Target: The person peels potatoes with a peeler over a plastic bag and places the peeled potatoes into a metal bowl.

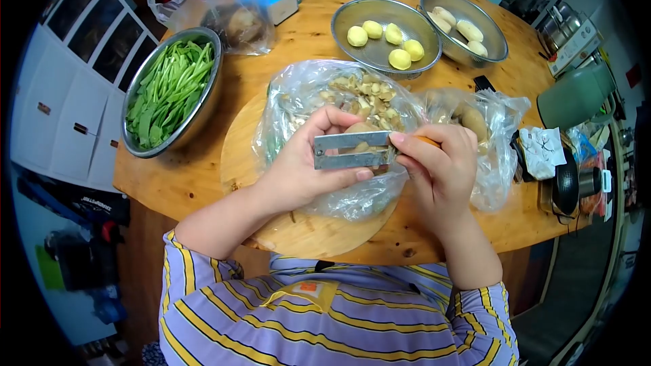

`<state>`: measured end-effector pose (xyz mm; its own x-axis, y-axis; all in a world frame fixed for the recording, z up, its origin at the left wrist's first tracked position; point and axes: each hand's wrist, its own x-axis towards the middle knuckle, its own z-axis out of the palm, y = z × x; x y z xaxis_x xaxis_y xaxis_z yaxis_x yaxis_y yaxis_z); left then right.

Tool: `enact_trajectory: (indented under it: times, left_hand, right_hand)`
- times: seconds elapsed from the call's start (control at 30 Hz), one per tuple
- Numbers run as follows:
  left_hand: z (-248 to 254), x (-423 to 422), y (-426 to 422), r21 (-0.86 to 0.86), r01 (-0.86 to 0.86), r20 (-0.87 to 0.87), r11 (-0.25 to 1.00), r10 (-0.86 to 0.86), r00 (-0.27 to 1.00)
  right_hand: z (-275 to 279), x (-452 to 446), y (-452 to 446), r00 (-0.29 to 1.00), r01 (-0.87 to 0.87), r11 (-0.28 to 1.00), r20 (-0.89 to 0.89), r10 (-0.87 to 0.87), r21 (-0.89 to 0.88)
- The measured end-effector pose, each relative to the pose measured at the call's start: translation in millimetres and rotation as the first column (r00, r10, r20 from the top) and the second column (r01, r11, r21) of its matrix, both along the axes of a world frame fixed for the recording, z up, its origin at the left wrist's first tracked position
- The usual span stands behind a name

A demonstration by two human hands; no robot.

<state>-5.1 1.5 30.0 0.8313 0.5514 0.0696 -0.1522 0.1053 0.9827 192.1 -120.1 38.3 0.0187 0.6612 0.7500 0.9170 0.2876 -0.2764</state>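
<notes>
My right hand (441,163) is closed around the orange handle of a peeler (349,141), whose flat metal frame points left. Behind that frame, my left hand (302,159) grips a brownish potato (363,127), mostly hidden by the peeler and fingers. The peeler's metal lies across the potato, close to my left fingers; whether the blade touches the skin I cannot tell. Under both hands a clear plastic bag (285,105) lies spread on a round wooden board (325,234), with a heap of potato peelings (369,98) in it.
Right of the board sits a plastic bag (502,156) with unpeeled potatoes (472,122). Farther back stand a colander (339,17) of peeled yellow potatoes and another colander (498,37) with paler potatoes. A metal bowl of leafy greens (169,91) stands left. A green jug (576,95) is at right.
</notes>
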Motion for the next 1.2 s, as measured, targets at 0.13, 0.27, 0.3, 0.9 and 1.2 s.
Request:
enact_trajectory:
  times: [0.13,0.27,0.3,0.9,1.2]
  left_hand:
    - [-5,-1,2,-0.006,0.039,0.007,0.999,-0.039,0.999]
    - [-1,-1,0,-0.313,0.082,0.078,0.946,-0.061,0.995]
    - [-3,-2,-1,-0.302,0.105,0.124,0.947,-0.07,0.99]
    - [-9,-1,1,-0.034,-0.009,0.089,0.999,0.012,0.996]
    - [-17,3,6,-0.364,0.124,0.235,0.923,-0.038,0.971]
  right_hand:
    - [-3,2,-1,0.998,-0.044,0.998,-0.041,0.042,-0.048]
    - [-6,10,2,0.994,-0.027,0.996,-0.112,0.017,-0.089]
    - [-8,15,4,0.99,-0.012,0.995,-0.138,-0.002,-0.102]
    - [-5,5,3,0.99,-0.077,0.994,-0.124,0.067,-0.081]
    - [-25,26,10,0.84,-0.221,0.937,-0.542,0.041,-0.272]
